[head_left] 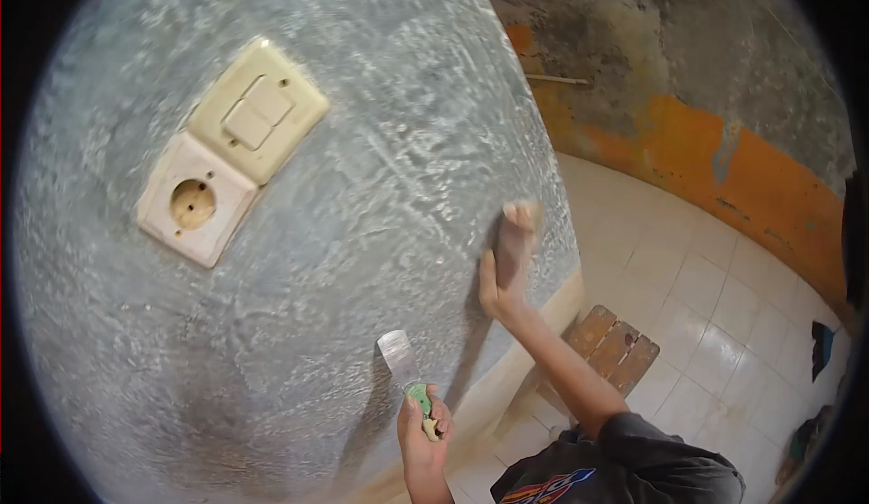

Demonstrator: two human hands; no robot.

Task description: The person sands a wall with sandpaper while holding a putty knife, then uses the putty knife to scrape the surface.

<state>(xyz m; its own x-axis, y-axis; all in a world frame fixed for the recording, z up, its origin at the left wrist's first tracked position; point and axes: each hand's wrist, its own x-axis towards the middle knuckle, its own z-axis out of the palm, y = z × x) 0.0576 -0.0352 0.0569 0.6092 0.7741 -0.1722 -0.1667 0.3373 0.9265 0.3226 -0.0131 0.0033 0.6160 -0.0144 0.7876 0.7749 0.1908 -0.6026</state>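
My left hand [419, 430] is closed round the green handle of a putty knife [398, 355], whose metal blade points up in front of the wall. My right hand [509, 268] is up against the textured grey wall [344, 259] near its right edge, thumb apart at the side and fingers pointing up. A pale, blurred edge shows at those fingertips; motion hides what it is. Left of both hands, a cream light switch [262, 110] and a whitish wall socket [195, 201] are fixed to the wall.
A brown slatted wooden stool [611, 350] stands on the pale tiled floor [706, 323] behind the wall's edge. Beyond it, another wall [760, 178] has worn grey and orange paint. Dark items [801, 445] lie at the far right.
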